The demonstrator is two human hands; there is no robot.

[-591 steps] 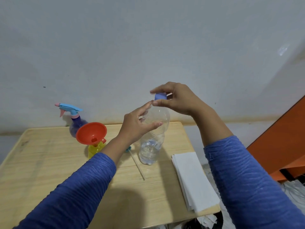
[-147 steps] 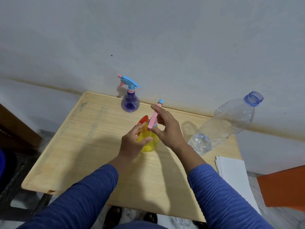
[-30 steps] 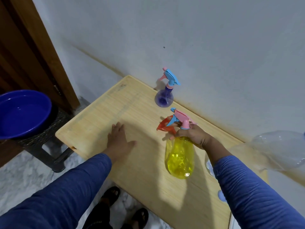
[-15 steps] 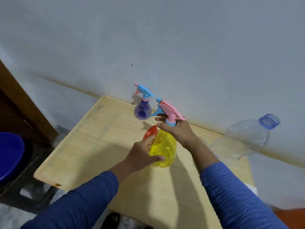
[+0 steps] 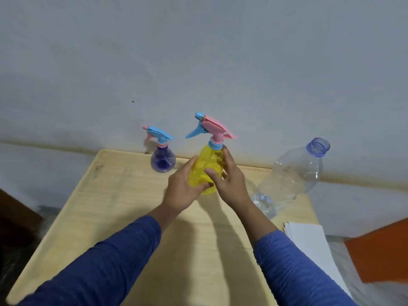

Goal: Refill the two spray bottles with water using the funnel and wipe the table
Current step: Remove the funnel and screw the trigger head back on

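A: We've got both hands around the yellow spray bottle (image 5: 206,171). Our left hand (image 5: 181,189) cups its lower body from the left, fingers curled on the plastic, and our right hand (image 5: 230,182) wraps the other side with the thumb across the front.

B: Why both hands?

A: It has liquid in it and its pink trigger head (image 5: 215,129) is on, so we judge two hands keep it upright while we carry it or set it down. Whether its base touches the desk (image 5: 123,208) we can't tell; our hands hide it.

B: And the other one?

A: The purple spray bottle (image 5: 163,161) stands at the back edge by the wall, trigger head on, well clear of us. The clear water bottle (image 5: 293,177) stands uncapped at the right, with only a little water at the bottom, handy for another pour.

B: The funnel?

A: We can't see it from here. The white cloths (image 5: 309,241) lie folded at the right corner, presumably waiting for the wiping.
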